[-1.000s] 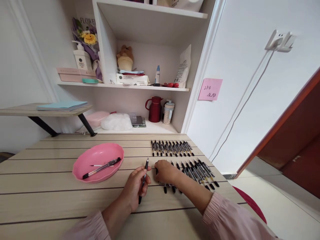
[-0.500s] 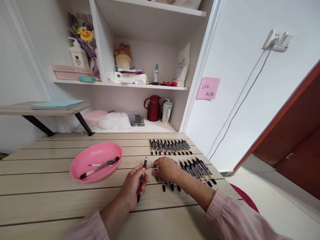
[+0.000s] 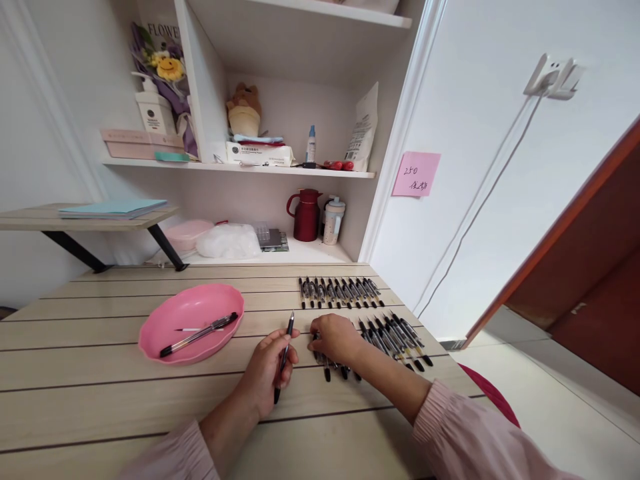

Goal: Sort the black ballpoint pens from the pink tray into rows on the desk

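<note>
My left hand [image 3: 267, 370] is closed around a black pen [image 3: 285, 357], its tip pointing up and away from me. My right hand [image 3: 336, 339] is bent down over the left end of the nearer row of pens [image 3: 393, 341], fingers curled together. What its fingertips hold, if anything, is hidden; black pen ends show under the wrist. Farther back lies a second row of black pens and pen parts [image 3: 340, 293]. Left of my hands, a pink bowl [image 3: 165, 317] holds a clear-barrelled pen [image 3: 200, 335] and a thin white refill-like stick [image 3: 187, 329].
Behind the wooden table [image 3: 90, 413] stands a white shelf unit with a red jug [image 3: 307, 217], a pale bottle [image 3: 333, 221] and a plastic bag [image 3: 229, 241]. A small raised shelf [image 3: 30, 217] carries papers at the left. A cable [image 3: 480, 207] runs down the right wall.
My right hand has shifted very slightly to the right at the end of the pen row. My left hand keeps the pen in the same place.
</note>
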Motion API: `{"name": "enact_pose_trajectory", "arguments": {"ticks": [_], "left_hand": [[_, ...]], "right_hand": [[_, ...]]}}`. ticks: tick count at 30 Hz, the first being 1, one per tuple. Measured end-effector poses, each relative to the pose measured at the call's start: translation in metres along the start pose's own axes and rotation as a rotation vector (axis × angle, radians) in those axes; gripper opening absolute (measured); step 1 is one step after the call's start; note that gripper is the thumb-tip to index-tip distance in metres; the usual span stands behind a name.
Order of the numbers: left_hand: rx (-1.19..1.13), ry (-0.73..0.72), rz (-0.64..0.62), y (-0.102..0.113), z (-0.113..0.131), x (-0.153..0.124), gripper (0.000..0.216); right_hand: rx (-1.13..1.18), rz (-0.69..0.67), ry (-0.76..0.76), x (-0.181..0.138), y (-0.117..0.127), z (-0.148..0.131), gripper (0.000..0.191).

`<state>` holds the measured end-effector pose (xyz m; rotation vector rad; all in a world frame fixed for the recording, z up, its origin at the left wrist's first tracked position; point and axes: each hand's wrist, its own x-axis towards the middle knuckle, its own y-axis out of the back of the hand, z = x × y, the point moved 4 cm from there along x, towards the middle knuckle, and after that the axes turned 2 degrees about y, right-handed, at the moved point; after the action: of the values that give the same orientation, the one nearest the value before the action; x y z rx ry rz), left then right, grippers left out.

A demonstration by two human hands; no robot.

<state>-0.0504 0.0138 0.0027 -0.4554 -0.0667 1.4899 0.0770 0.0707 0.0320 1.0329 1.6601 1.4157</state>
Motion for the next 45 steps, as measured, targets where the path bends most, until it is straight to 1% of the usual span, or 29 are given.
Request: {"name": "enact_pose_trajectory", "arguments": {"ticks": [3, 7, 9, 10, 12, 15, 17, 18, 20, 22, 26, 28, 30, 34, 38, 40, 43, 45], "left_hand": [[0.011, -0.002, 0.001, -0.001, 0.000, -0.001, 0.031], [0.008, -0.003, 0.005, -0.001, 0.001, -0.002, 0.032], [0.008, 0.002, -0.002, -0.001, 0.001, -0.002, 0.033], [0.012, 0.006, -0.009, -0.002, 0.000, -0.003, 0.032], [0.025, 0.017, -0.033, -0.005, 0.000, -0.004, 0.031], [0.049, 0.024, -0.081, -0.010, -0.002, -0.008, 0.030], [0.063, 0.016, -0.112, -0.013, -0.002, -0.009, 0.029], [0.071, 0.011, -0.125, -0.014, -0.003, -0.010, 0.028], [0.089, 0.006, -0.141, -0.016, -0.003, -0.010, 0.027], [0.108, 0.006, -0.143, -0.017, -0.004, -0.010, 0.026], [0.138, 0.008, -0.130, -0.017, -0.004, -0.011, 0.021], [0.131, 0.022, -0.139, -0.018, -0.004, -0.011, 0.020], [0.102, 0.044, -0.167, -0.018, -0.005, -0.012, 0.022], [0.059, 0.051, -0.213, -0.019, -0.006, -0.012, 0.023], [0.086, 0.043, -0.204, -0.019, -0.006, -0.012, 0.021], [0.085, 0.041, -0.202, -0.019, -0.006, -0.012, 0.019], [0.080, 0.039, -0.204, -0.018, -0.006, -0.012, 0.018], [0.084, 0.040, -0.210, -0.018, -0.006, -0.012, 0.018]], "right_hand": [[0.018, 0.007, 0.002, -0.002, 0.004, 0.000, 0.027], [0.052, 0.045, -0.005, -0.006, 0.018, 0.006, 0.020], [0.087, 0.092, -0.016, -0.009, 0.025, 0.011, 0.019], [0.142, 0.122, -0.024, -0.011, 0.028, 0.013, 0.019], [0.372, 0.165, -0.048, -0.016, 0.029, 0.015, 0.019], [0.909, 0.175, -0.107, -0.022, 0.017, 0.009, 0.025], [1.216, 0.174, -0.158, -0.026, 0.008, 0.001, 0.032], [1.329, 0.170, -0.185, -0.027, 0.003, -0.004, 0.035], [1.468, 0.163, -0.220, -0.028, -0.004, -0.012, 0.041], [1.521, 0.184, -0.224, -0.027, -0.006, -0.016, 0.042], [1.532, 0.271, -0.188, -0.025, -0.005, -0.015, 0.039], [1.543, 0.293, -0.178, -0.024, -0.004, -0.014, 0.038], [1.571, 0.275, -0.167, -0.025, -0.003, -0.015, 0.037], [1.629, 0.192, -0.174, -0.026, -0.005, -0.017, 0.039], [1.592, 0.165, -0.158, -0.026, -0.005, -0.018, 0.039], [1.617, 0.165, -0.136, -0.026, -0.004, -0.019, 0.037], [1.661, 0.138, -0.153, -0.027, -0.005, -0.018, 0.037], [1.647, 0.122, -0.174, -0.027, -0.006, -0.017, 0.037]]}}
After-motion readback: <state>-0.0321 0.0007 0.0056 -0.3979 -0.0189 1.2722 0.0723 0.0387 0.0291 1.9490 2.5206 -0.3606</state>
